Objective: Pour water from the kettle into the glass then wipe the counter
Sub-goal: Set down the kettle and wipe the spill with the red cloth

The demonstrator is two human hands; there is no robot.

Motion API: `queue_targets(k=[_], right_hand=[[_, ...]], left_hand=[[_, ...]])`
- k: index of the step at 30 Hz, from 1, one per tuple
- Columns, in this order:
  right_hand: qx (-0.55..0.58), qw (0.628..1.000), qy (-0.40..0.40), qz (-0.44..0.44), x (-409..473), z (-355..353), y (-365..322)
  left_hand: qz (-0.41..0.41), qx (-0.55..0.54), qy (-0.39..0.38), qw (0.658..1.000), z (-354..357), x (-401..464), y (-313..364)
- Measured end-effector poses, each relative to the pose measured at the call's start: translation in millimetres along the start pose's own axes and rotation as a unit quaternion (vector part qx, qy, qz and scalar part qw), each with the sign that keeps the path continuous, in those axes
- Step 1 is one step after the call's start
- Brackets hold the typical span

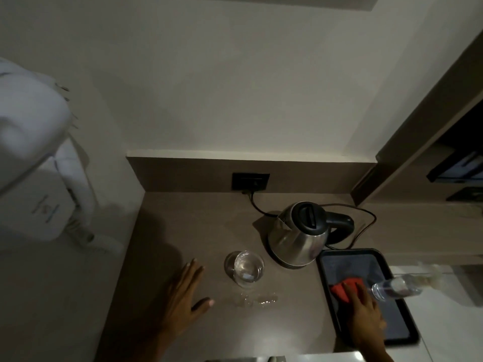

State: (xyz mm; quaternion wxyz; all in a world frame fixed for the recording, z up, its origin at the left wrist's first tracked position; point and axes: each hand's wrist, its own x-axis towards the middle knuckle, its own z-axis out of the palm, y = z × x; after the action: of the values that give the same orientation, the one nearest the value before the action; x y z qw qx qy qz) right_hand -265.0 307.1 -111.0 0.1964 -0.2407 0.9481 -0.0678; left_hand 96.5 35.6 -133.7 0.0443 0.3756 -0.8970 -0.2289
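Observation:
A steel kettle (pixel 298 236) with a black lid and handle stands on its base at the back of the brown counter (pixel 183 231). A clear glass (pixel 244 267) holding water sits in front of it, to the left. Small puddles of spilled water (pixel 257 299) lie just in front of the glass. My left hand (pixel 183 293) rests flat on the counter left of the glass, fingers spread. My right hand (pixel 362 307) lies on a red cloth (pixel 342 290) in the black tray (pixel 402 338), fingers laid over the cloth.
A clear plastic bottle (pixel 397 286) lies on the tray's right side. The kettle's cord (pixel 257 207) runs to a black wall socket (pixel 250 181). A white hair dryer unit (pixel 34 158) hangs on the left wall. Shelving rises at the right.

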Motion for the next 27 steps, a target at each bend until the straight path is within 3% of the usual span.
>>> queue_targets(k=[3,6,10,21,27], right_hand=[[0.014,0.997,0.06,-0.038,-1.7,-14.7,-12.7],[0.011,0.977,0.133,-0.165,-17.8,-10.9,-37.4],[-0.008,0.967,0.059,-0.247,-50.9,19.3,-93.7],[-0.008,0.984,0.1,-0.145,-93.9,70.5,-166.5],[0.003,0.986,0.04,-0.159,-141.2,110.9,-219.4]], left_hand=[[0.002,0.05,-0.019,0.999,-3.0,-10.3,-11.9],[-0.004,0.063,-0.073,0.995,-5.9,-11.6,-12.4],[-0.005,0.071,-0.082,0.994,2.7,-12.4,-18.9],[0.006,0.075,-0.024,0.997,16.9,-12.1,-30.3],[0.011,0.062,-0.009,0.998,22.2,-14.5,-34.1]])
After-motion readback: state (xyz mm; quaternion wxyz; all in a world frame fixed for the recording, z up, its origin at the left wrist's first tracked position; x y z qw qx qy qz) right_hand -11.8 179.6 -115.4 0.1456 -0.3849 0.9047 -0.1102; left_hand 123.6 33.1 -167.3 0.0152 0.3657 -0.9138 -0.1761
